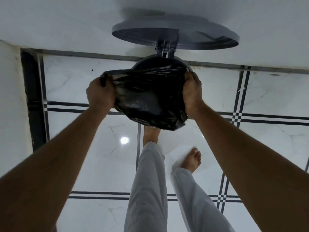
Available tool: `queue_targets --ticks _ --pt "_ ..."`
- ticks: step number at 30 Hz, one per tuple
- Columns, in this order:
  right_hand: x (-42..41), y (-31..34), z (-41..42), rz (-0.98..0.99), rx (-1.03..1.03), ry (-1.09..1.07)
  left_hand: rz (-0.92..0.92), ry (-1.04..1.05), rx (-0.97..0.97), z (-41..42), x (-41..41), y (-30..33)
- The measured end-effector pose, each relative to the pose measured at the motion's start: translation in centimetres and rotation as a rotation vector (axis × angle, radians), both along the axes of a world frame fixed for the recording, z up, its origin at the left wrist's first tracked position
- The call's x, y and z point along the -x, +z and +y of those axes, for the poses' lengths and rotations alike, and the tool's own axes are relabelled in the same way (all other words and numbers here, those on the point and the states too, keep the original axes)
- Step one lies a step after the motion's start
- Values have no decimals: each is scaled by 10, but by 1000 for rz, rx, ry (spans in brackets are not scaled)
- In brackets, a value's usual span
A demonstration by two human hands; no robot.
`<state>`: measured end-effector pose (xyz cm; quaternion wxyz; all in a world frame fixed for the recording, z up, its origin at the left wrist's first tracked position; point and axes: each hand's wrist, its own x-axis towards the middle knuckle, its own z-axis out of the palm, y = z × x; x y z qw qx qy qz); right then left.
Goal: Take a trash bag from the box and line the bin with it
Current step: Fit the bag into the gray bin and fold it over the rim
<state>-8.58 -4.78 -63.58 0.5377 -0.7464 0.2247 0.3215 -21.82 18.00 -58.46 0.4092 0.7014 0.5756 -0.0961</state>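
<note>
A black trash bag hangs crumpled over the mouth of a round grey pedal bin, covering most of it. My left hand grips the bag's left edge, pulled out past the bin's side. My right hand grips the bag's right edge at the bin's rim. The bin's round lid stands open on its hinge against the white wall. My left foot is partly hidden under the bag at the bin's base. The box is out of view.
The bin stands against a white wall on a glossy white tiled floor with black stripes. A dark vertical gap runs at the left beside another white surface. My right foot is lifted off the floor.
</note>
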Motion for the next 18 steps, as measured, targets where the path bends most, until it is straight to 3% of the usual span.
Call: queue_targets --ticks 2,5,9,13,18 --pt "-7 2 3 -55 2 2 74 -114 -152 20 -4 -11" --pt "-15 1 6 -117 1 17 79 -42 -142 53 -14 -25" --pt "-12 9 2 -249 194 150 -62 63 157 57 -22 -20" --pt "6 20 -21 -394 419 153 -16 89 496 41 10 -22" --pt "25 19 -52 -238 401 70 -63 278 922 26 53 -23"
